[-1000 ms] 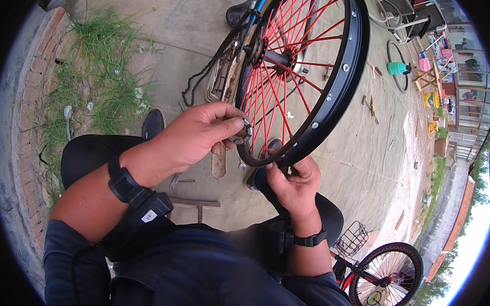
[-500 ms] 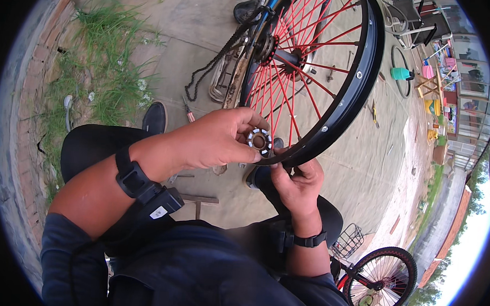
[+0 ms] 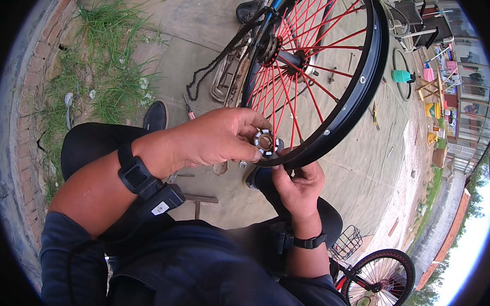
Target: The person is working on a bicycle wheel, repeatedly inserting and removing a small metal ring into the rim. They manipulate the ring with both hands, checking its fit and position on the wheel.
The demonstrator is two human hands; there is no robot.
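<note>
My left hand [image 3: 221, 138] is closed around a round, slotted spoke wrench [image 3: 266, 143], dark with pale segments about its edge. The wrench sits against the red spokes, close to the inner side of the wheel rim [image 3: 342, 111]; whether a slot engages a spoke is hard to make out. With thumb and fingers, my right hand [image 3: 300, 188] pinches the black rim at its lowest part. The bicycle wheel has red spokes running to a dark hub [image 3: 298, 61], and no tyre shows on it.
A loose chain [image 3: 210, 69] hangs left of the wheel. Grass [image 3: 109, 65] grows by the brick edging. On the ground lie a screwdriver [image 3: 189, 108] and pliers [image 3: 375, 116]. Another bicycle wheel [image 3: 378, 284] stands at lower right; chairs [image 3: 417, 24] are far right.
The wrench has shifted slightly right, in toward the spokes, along with my left hand. My right hand keeps its hold on the rim.
</note>
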